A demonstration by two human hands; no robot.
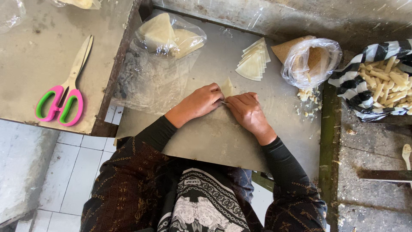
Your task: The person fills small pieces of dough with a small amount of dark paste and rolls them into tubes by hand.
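Observation:
My left hand (201, 102) and my right hand (247, 111) meet at the middle of a grey metal board (214, 141). Both pinch a pale triangular pastry wrapper (226, 87) that lies flat on the board, its tip pointing away from me. The fingertips cover the wrapper's near edge. A fanned stack of the same wrappers (253, 61) lies just beyond my right hand.
A clear plastic bag with more wrappers (168, 35) sits at the back left. A clear bag of brown filling (310, 60) stands at the back right, with crumbs (307, 96) below it. Rolled pale sticks fill a striped bag (384, 83) far right. Pink-green scissors (66, 88) lie left.

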